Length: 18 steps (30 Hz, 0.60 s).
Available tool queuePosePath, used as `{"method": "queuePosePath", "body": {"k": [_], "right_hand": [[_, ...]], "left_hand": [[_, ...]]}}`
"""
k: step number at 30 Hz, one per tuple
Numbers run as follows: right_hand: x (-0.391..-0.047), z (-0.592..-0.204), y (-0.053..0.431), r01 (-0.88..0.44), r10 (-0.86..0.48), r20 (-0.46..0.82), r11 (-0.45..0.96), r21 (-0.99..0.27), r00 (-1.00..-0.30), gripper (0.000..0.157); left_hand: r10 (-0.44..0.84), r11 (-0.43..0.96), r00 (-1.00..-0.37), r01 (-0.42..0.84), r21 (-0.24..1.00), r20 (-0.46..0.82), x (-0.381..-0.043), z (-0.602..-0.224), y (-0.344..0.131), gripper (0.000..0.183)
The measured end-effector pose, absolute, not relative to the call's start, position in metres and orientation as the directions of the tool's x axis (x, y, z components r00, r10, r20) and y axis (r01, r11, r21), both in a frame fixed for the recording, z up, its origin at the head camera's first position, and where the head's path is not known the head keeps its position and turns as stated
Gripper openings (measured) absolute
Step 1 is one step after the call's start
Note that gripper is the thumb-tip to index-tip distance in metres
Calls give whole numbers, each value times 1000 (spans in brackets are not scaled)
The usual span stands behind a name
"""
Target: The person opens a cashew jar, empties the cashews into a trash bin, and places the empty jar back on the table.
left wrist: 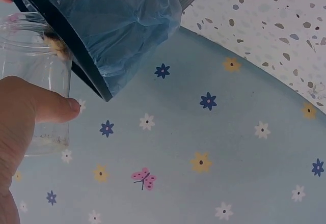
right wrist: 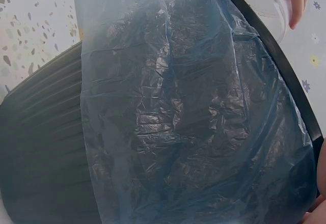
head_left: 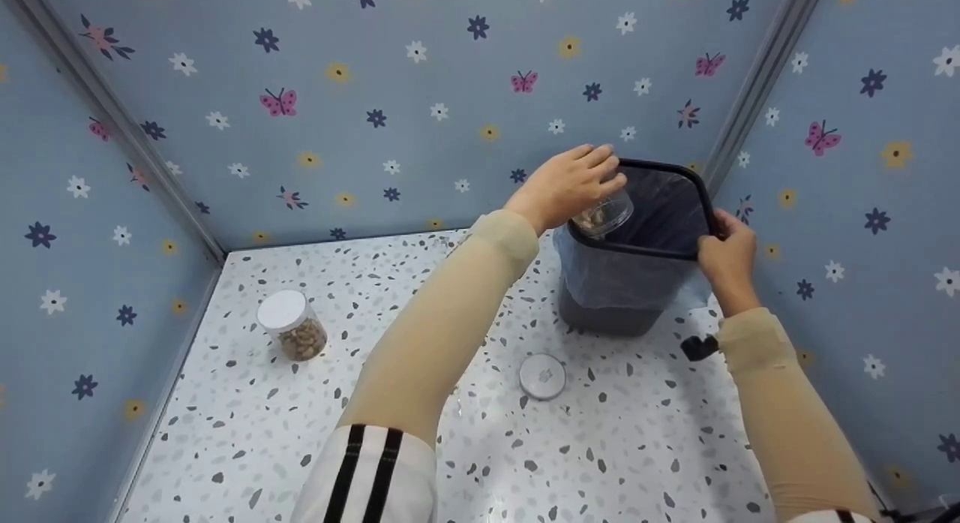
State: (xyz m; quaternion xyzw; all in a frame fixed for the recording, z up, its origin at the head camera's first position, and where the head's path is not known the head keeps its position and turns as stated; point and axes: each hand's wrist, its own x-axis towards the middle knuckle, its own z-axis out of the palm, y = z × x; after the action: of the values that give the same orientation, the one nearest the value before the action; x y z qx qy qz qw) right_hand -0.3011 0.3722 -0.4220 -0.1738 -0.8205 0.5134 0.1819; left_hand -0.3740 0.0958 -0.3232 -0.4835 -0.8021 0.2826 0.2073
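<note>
My left hand [head_left: 566, 185] grips a clear jar [head_left: 609, 214] tipped with its mouth over the inside of a dark grey trash bin [head_left: 609, 317]. Some pale brown bits sit near the jar's mouth; the rest looks mostly see-through in the left wrist view, where the thumb presses along the jar's side [left wrist: 53, 81]. On the bin's right edge, my right hand [head_left: 731, 260] holds the black rim [head_left: 645, 250], thumb on the near side. A thin bluish bag [right wrist: 168, 91] lines the bin and hangs over its outside. The bin's bottom inside is hidden.
A white round lid [head_left: 543, 377] lies on the speckled floor [head_left: 465, 470] in front of the bin. Farther left stands a second jar [head_left: 301, 338], white-capped and holding brown nut-like pieces. Blue flowered walls [head_left: 420, 118] enclose the back and both sides.
</note>
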Motion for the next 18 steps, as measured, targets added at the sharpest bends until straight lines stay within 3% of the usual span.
{"method": "queuePosePath", "body": {"k": [18], "right_hand": [[-301,-422,372,106,470,122,430,-897,-874,63]], "left_hand": [[861,502,-472,727,-469,190,-376,-329,80,61]]}}
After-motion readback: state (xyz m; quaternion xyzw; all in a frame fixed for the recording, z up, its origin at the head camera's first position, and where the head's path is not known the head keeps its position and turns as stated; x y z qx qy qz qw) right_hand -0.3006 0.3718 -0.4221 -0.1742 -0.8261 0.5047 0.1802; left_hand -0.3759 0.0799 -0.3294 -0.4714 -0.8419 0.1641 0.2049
